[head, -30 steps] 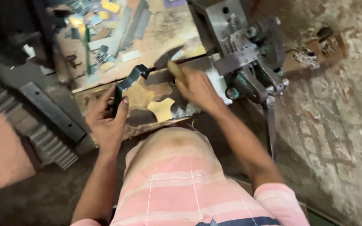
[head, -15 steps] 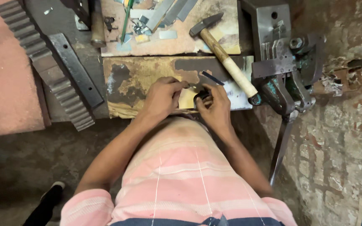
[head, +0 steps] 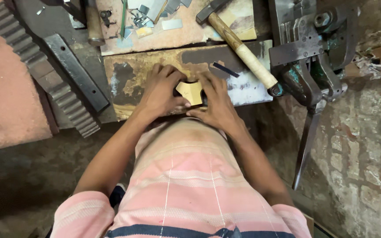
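Lying between 2 hands, a small tan, lobed cut-out piece [head: 190, 91] rests on a worn, stained board [head: 128, 75] at the near edge of the tabletop [head: 45, 26], directly ahead of the person's body. Left hand [head: 162, 90]: palm down, fingers curled over the piece's left side, thumb touching its lower edge; the hand is closed onto the piece. Right hand [head: 217, 101]: palm down, fingers bent against the piece's right side, pressing it from that flank. Something dark shows under the piece, but what it is cannot be told. A thin dark strip [head: 225, 69] lies on the board just beyond the right hand. A hammer [head: 239, 46] with a wooden handle lies diagonally across the board's far right corner, its head pointing away. Right of it stands a heavy metal lever press [head: 307, 53], its long handle [head: 307, 141] hanging down towards the floor. Beyond the board, small metal offcuts [head: 148, 13] are scattered on a second board. At left, a flat steel bar [head: 76, 72] and a toothed rack [head: 45, 75] lie side by side.
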